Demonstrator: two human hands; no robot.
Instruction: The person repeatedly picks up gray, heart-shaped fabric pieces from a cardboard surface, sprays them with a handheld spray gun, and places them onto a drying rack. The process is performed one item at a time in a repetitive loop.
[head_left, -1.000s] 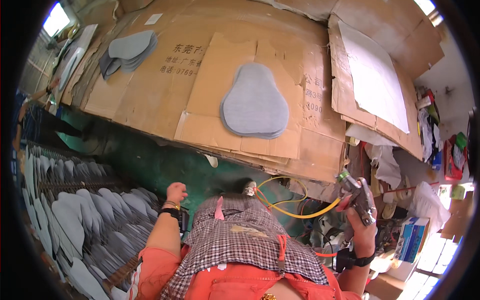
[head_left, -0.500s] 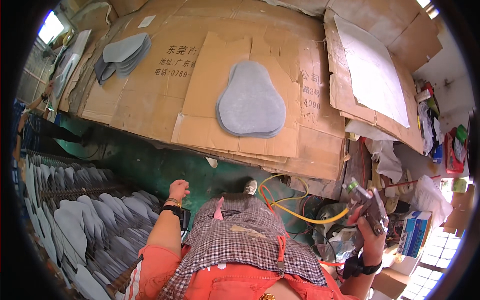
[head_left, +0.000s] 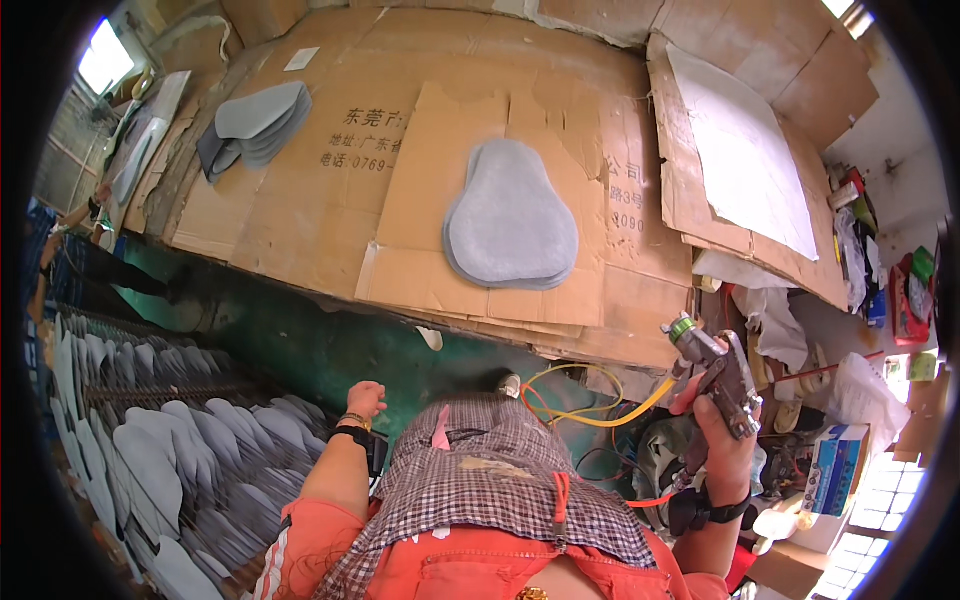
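Gripping a spray gun, the right hand has its fingers wrapped round the handle, at the near right, apart from the work surface. Yellow hose runs left from the gun. The left hand is empty as far as visible, fingers curled into a loose fist, between the drying rack and the checked apron.

Main stack of pear-shaped grey sheets lies flat at mid-table on the cardboard, edges slightly offset, wide end near; neither hand touches it. Second grey stack sits at the far left of the table, fanned, with a darker folded-looking part under its left end.

Progress, judged: the rack at near left bears many grey pieces in rows, so a good share looks placed there. Two stacks remain on the table, off the rack. No spray mist visible; whether the top sheet is coated, cannot tell. Sheet count in either stack: cannot tell. White sheet lies on cardboard at the right.
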